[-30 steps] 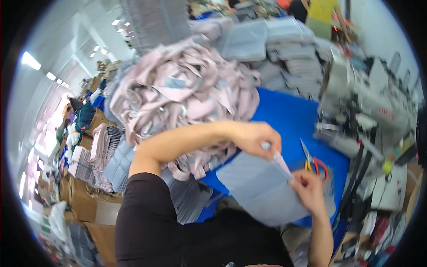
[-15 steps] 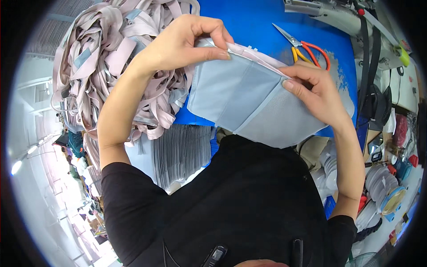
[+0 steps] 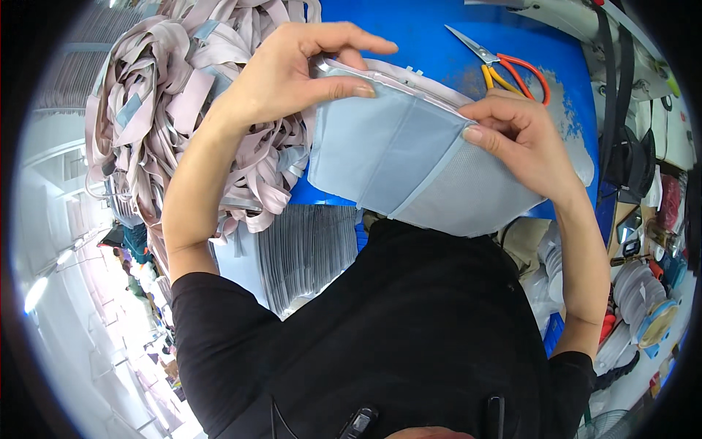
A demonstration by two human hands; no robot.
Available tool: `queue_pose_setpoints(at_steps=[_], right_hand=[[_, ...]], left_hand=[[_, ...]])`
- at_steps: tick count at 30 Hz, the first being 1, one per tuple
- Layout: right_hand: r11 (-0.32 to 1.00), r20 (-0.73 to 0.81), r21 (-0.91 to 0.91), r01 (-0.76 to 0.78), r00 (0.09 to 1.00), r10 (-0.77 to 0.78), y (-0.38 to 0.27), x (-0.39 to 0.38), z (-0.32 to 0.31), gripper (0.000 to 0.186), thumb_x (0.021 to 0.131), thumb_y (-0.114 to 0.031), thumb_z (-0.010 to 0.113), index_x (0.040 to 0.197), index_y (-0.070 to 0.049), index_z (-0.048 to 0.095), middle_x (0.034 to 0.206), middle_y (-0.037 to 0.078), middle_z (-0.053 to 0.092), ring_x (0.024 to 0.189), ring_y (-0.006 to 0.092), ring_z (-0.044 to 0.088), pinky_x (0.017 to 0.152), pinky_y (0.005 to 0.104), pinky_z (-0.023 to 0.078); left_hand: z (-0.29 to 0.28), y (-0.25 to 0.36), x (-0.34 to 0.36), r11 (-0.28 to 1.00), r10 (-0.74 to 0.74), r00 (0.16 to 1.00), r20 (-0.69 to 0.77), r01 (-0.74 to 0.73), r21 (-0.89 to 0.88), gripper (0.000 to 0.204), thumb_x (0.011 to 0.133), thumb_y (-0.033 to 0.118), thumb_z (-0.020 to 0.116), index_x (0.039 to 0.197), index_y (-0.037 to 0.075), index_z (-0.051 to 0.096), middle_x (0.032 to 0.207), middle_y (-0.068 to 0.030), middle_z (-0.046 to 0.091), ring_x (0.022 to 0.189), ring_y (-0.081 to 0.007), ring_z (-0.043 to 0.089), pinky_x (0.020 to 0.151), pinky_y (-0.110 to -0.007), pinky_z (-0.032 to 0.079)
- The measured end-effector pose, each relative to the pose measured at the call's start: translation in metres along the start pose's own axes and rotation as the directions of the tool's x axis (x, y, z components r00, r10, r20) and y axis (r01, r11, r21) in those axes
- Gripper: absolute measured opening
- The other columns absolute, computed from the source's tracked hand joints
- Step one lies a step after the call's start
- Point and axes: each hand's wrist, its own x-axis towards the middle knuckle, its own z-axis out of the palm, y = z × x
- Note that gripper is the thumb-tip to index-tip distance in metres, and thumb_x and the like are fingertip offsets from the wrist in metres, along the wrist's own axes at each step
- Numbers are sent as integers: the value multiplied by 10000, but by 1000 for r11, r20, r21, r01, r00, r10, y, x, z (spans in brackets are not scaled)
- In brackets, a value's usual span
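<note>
A light grey-blue fabric pouch [image 3: 358,146], with a darker band across it and a mesh panel on its right part, hangs between my two hands. Pale pink fabric [image 3: 420,84] lines its upper edge. My left hand [image 3: 289,73] grips the upper left corner, thumb flat on the front and fingers behind; its index finger stretches out above the edge. Toward the right end of that edge, my right hand [image 3: 526,139] pinches the fabric between thumb and curled fingers. Just beyond the right hand, scissors [image 3: 540,73] with red and yellow handles lie on the blue tabletop [image 3: 387,22].
A big tangled heap of pale pink strips [image 3: 190,95] stands at my left. Below it is a thick stack of grey fabric pieces [image 3: 311,249]. A white machine [image 3: 556,25] reaches in at the far right. Spools and boxes crowd the right side.
The left index finger has straightened and lifted away from the pouch's edge, while the thumb stays on the front. The upper edge now shows a slight gap. My right hand keeps its pinch.
</note>
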Motion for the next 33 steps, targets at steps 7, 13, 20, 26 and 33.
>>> queue_pose_setpoints(at_steps=[7, 13, 20, 26, 33], right_hand=[[1000, -5, -1, -25, 1000, 25, -5, -2, 1, 146, 938, -120, 769, 1026, -5, 748, 882, -10, 650, 758, 59, 576, 711, 230, 477], [1000, -10, 0, -27, 1000, 27, -4, -4, 1, 137, 930, -136, 784, 992, -18, 748, 844, -29, 647, 736, 45, 558, 689, 223, 466], [999, -8, 19, -29, 1000, 29, -6, -6, 2, 128, 936, -124, 778, 993, -17, 737, 843, -31, 646, 729, 38, 551, 679, 216, 461], [996, -18, 84, -35, 999, 36, -9, -7, 1, 133, 948, -108, 761, 1025, -6, 725, 841, -34, 653, 748, 28, 573, 686, 209, 464], [962, -85, 262, -73, 991, 99, -35, 6, 0, 232, 965, -107, 740, 1158, 23, 736, 823, -35, 688, 710, -4, 559, 660, 191, 455]], left_hand=[[-4, 2, 0, 999, -31, 997, 70, 30, 23, 210, 854, 83, 823, 1045, 4, 783, 887, -51, 715, 821, -133, 647, 757, -270, 494], [-4, 3, -1, 999, -9, 998, 61, 6, 49, 149, 847, 68, 824, 980, 10, 789, 850, -50, 702, 787, -138, 622, 704, -278, 468], [-5, 6, -1, 995, 35, 998, 51, -40, 93, 109, 831, 53, 824, 925, 10, 790, 806, -53, 694, 766, -149, 615, 684, -286, 464], [-12, 14, 5, 989, 69, 997, 26, -72, 131, 82, 828, 49, 821, 881, 2, 780, 772, -50, 685, 743, -151, 604, 671, -294, 461], [-43, 16, 44, 980, 105, 993, 47, -111, 165, 117, 858, 95, 814, 876, -10, 765, 803, -44, 677, 752, -149, 585, 695, -281, 449]])
